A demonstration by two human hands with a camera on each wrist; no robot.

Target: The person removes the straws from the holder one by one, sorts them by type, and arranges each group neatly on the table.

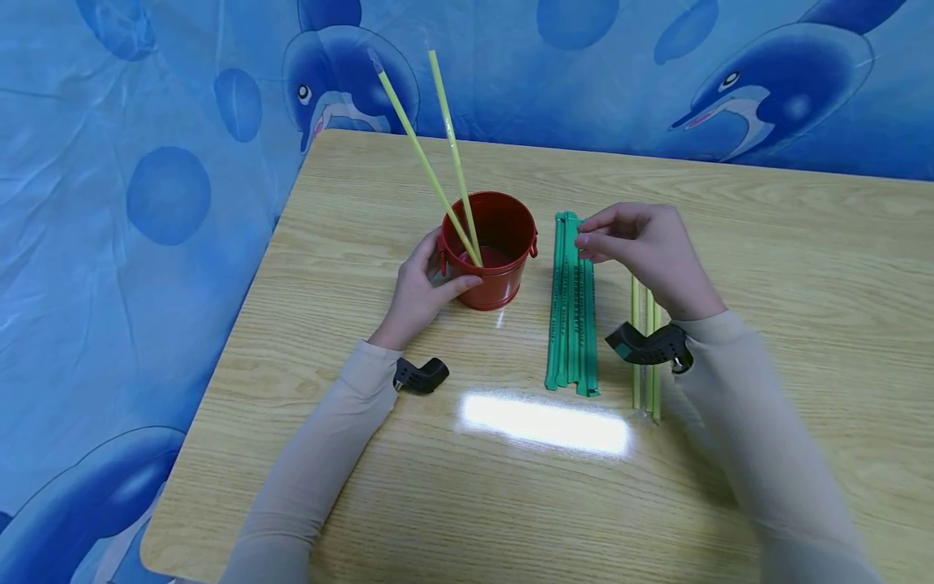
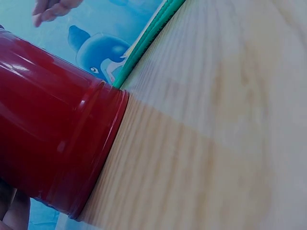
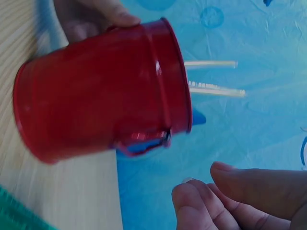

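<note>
A small red metal bucket (image 1: 490,284) stands upright on the table, with two yellow straws (image 1: 419,150) in clear wrappers leaning out of it. My left hand (image 1: 423,288) grips the bucket's left side, thumb at the front below the rim. My right hand (image 1: 642,243) hovers near the upper end of several long, thin green packets (image 1: 572,308) with printed text. In the right wrist view its thumb and fingers are bent, with a gap between them and nothing held. More yellow straws (image 1: 637,381) lie to the right of the packets, partly hidden under my right wrist.
The wooden table (image 1: 328,487) has its left edge and far edge in view. A blue sheet with dolphins (image 1: 168,97) hangs behind and beside it. Black camera mounts (image 1: 422,376) sit on both wrists. Light reflects off the tabletop near the packets.
</note>
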